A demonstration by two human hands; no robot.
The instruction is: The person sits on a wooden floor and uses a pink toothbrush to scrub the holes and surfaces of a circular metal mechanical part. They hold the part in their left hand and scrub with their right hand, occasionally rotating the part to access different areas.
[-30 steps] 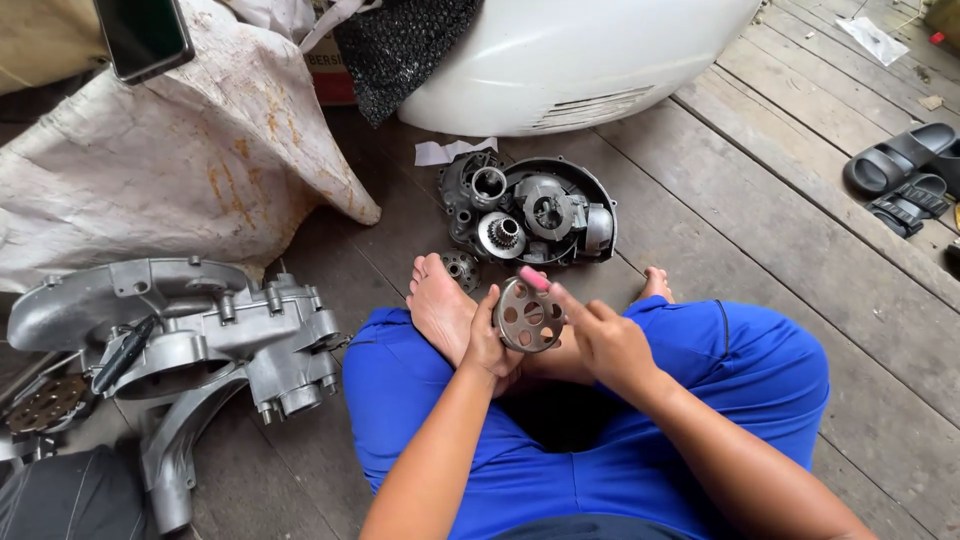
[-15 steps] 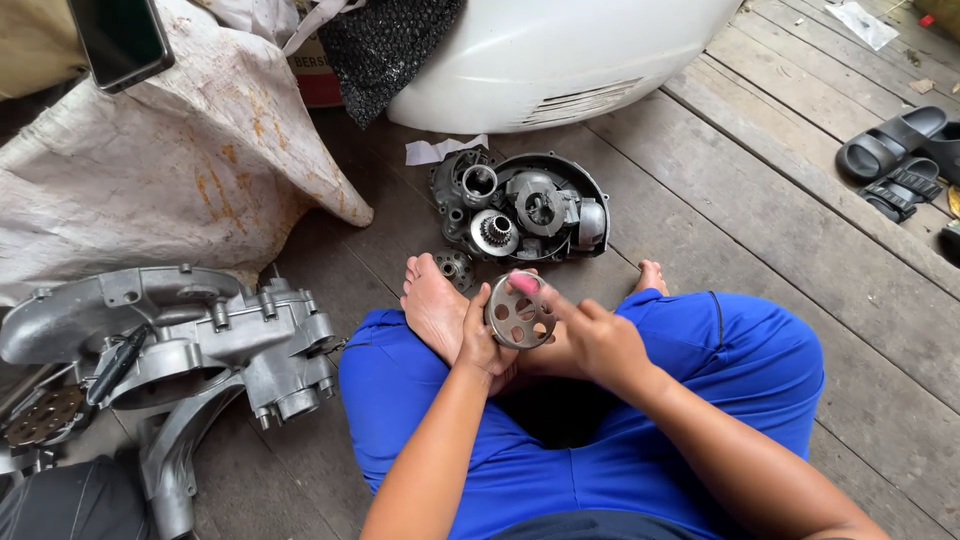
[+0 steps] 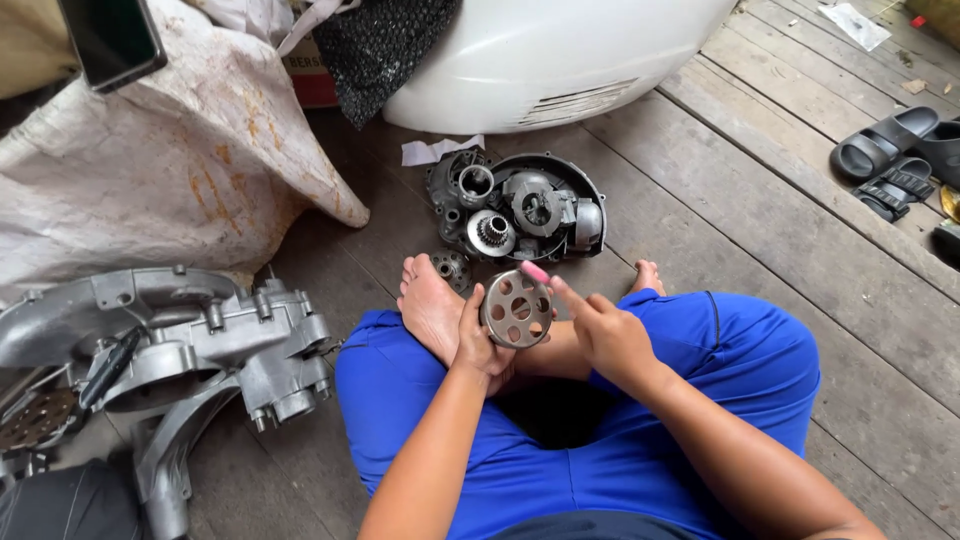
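Held upright in the left hand (image 3: 478, 345), thumb on the near edge, fingers behind: a round metal disc with holes (image 3: 517, 309), above the crossed legs in blue trousers (image 3: 700, 400). Touched at the upper rim by the right hand (image 3: 605, 335), index finger stretched out, other fingers curled, gripping nothing. Compared with a second ago, tilted a little more toward the camera, holes seen more fully; fingertip moved slightly along the rim, so probably being inspected or turned. Further out on the wooden floor (image 3: 760, 200), a dark engine cover (image 3: 520, 210) lying open like a tray, filled with gears and small metal parts. At the left, a grey engine casing (image 3: 190, 340).
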